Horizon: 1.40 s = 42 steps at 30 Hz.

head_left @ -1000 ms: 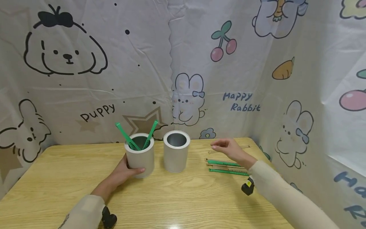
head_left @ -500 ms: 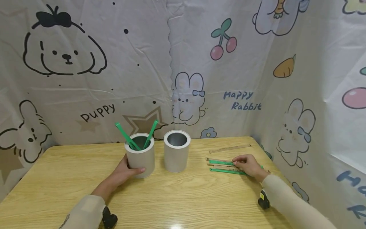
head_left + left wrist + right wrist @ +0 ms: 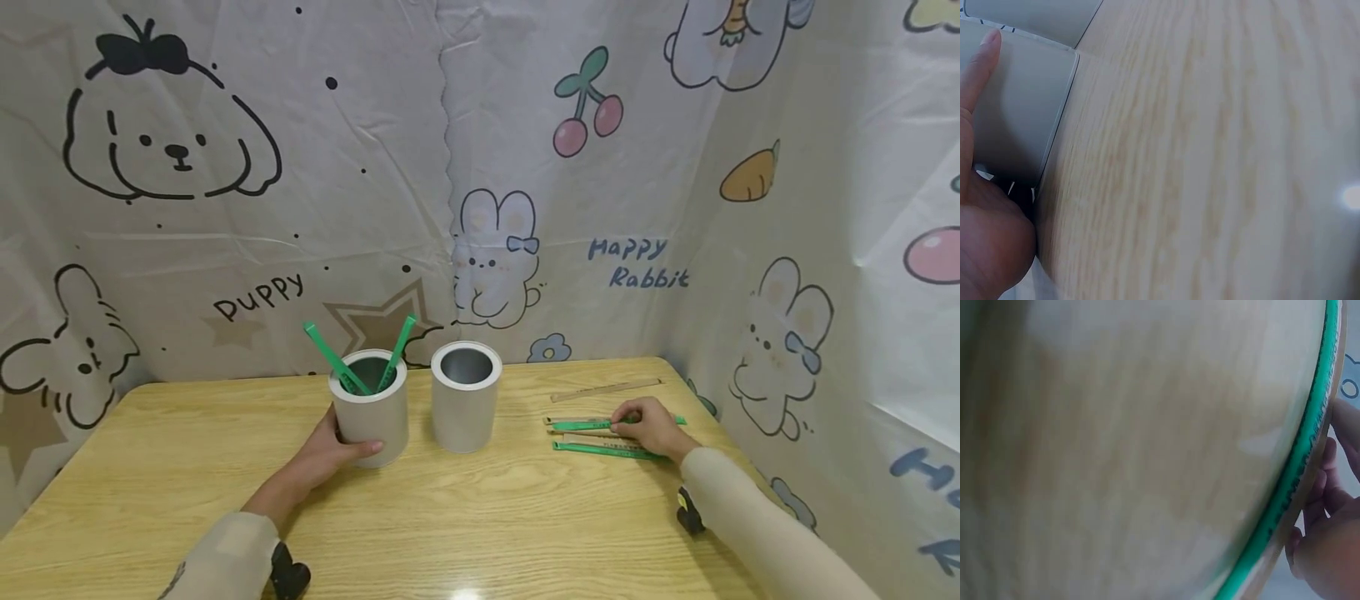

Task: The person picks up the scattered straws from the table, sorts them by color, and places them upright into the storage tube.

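Observation:
My left hand (image 3: 318, 454) grips the left white-grey cylindrical cup (image 3: 371, 425), thumb across its front, other fingers mostly hidden behind. In the left wrist view the thumb (image 3: 982, 69) lies along the cup's wall (image 3: 1022, 112). Two slim green sticks (image 3: 330, 354) lean apart inside that cup. At the table's right, my right hand (image 3: 648, 425) pinches a slim green stick (image 3: 581, 426) between thumb and fingers, just over a row of brown and green sticks. Another green stick (image 3: 600, 450), with dark printing in the right wrist view (image 3: 1297, 450), lies nearest the front.
A second similar cup (image 3: 465, 412) stands upright just right of the held one, with no stick showing above its rim. One brown stick (image 3: 607, 389) lies apart toward the back. Behind the wooden table (image 3: 465, 525) hangs a cartoon-printed cloth (image 3: 375, 167), which also closes the right side.
My right hand has come down from near the back brown stick, moving right and forward to the row, and now pinches a green stick, its right end shifted up. The left hand stays on the cup.

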Available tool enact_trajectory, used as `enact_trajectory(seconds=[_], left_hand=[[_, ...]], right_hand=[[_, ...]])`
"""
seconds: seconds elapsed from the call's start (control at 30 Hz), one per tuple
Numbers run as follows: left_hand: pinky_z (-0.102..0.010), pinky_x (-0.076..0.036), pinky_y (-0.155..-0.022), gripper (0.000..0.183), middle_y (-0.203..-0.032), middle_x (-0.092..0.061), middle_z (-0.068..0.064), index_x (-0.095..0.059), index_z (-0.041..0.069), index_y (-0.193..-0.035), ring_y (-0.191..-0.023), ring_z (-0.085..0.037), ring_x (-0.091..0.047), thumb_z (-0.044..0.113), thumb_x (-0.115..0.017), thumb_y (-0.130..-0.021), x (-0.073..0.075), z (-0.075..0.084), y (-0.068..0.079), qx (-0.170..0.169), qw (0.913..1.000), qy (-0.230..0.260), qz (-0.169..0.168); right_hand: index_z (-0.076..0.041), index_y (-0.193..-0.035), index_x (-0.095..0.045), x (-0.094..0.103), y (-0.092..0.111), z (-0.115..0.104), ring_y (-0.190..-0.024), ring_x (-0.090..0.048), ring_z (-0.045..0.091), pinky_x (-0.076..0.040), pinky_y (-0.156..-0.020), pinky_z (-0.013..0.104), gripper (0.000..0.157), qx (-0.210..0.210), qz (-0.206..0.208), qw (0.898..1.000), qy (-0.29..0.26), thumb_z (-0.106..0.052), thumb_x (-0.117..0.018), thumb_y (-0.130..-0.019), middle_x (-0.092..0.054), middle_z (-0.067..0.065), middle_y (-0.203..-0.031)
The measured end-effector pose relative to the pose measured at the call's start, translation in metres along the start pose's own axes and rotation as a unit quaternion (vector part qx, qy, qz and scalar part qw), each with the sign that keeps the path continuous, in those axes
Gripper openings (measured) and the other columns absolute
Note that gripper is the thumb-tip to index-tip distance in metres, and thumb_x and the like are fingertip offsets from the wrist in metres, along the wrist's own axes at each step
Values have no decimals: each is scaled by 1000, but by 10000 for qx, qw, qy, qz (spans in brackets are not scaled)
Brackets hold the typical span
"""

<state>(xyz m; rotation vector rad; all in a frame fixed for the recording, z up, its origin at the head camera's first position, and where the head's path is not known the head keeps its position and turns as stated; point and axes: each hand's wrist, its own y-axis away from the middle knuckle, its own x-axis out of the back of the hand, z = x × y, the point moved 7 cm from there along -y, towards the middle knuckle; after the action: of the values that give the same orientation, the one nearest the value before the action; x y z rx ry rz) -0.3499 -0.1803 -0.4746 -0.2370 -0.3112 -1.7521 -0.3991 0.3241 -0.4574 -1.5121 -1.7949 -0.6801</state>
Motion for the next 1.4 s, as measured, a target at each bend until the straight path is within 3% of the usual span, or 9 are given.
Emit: enact_trajectory(seconds=[0.33,0.57,0.7,0.77,0.83,0.97,1.1,1.33,1.4], left_hand=[[-62,-23,-124,107,-165,-21,-21,-5,8,-162,-152,-43,-25,30,-80,-88,3,-2,-1,-11,10000,-20,49],[-61,-23,-124,108,-165,-22,-20,-5,9,-162,-152,-42,-25,31,-80,-87,1,-5,-3,8,10000,57,31],[-61,-23,-124,109,-166,-21,-20,-4,9,-162,-152,-43,-24,31,-80,-87,1,-4,-2,29,10000,82,30],[-61,-23,-124,108,-165,-21,-21,-4,8,-162,-152,-43,-25,31,-80,-87,1,-2,-1,14,10000,62,39],[-62,-23,-124,108,-165,-21,-22,-4,8,-162,-152,-43,-25,30,-80,-88,0,-1,-1,-4,10000,32,42],[-62,-23,-123,107,-165,-22,-21,-5,8,-162,-151,-43,-26,29,-79,-88,0,-1,0,-48,10000,27,49],[-62,-23,-123,107,-165,-22,-21,-5,9,-162,-152,-43,-26,28,-79,-88,-1,-2,-1,-71,9999,79,36],[-62,-23,-123,107,-165,-23,-21,-5,9,-162,-151,-43,-26,29,-80,-88,0,-3,-1,-57,10000,58,51],[-62,-23,-123,107,-165,-22,-21,-5,10,-162,-151,-43,-26,29,-80,-88,0,-2,-1,-79,9999,55,54]], right_hand=[[-9,-98,-77,2,-15,-3,-77,-49,16,-39,-78,44,10,62,-243,9991,328,-16,-73,-93,-73,8,-100],[4,-112,-73,29,-16,-36,-69,-43,11,-39,-61,25,26,258,240,9971,-667,-16,-66,-98,-68,17,-104],[3,-129,-65,41,-14,-67,-102,-60,23,-52,-92,39,40,141,141,9914,-1291,-27,-60,-103,-64,21,-125],[-2,-133,-62,43,-14,-83,-125,-54,30,-43,-110,53,43,83,56,9858,-1677,-33,-58,-104,-60,17,-135],[-9,-131,-65,44,-15,-100,-135,-46,28,-32,-119,55,37,77,-4,9737,-2275,-34,-57,-104,-60,6,-135],[-27,-105,-74,41,-19,-138,-110,-50,11,-39,-106,31,17,164,-21,9330,-3595,-25,-57,-104,-63,-15,-106],[-31,-93,-74,36,-22,-178,-88,-54,4,-44,-86,20,29,351,-88,8885,-4574,-16,-53,-105,-66,-16,-91],[-28,-90,-74,22,-26,-250,-84,-51,7,-37,-90,27,33,666,-330,8418,-5347,-13,-49,-106,-64,-12,-86],[-27,-87,-74,15,-29,-270,-83,-48,10,-34,-88,28,37,755,-381,8212,-5644,-11,-47,-107,-63,-11,-83]])
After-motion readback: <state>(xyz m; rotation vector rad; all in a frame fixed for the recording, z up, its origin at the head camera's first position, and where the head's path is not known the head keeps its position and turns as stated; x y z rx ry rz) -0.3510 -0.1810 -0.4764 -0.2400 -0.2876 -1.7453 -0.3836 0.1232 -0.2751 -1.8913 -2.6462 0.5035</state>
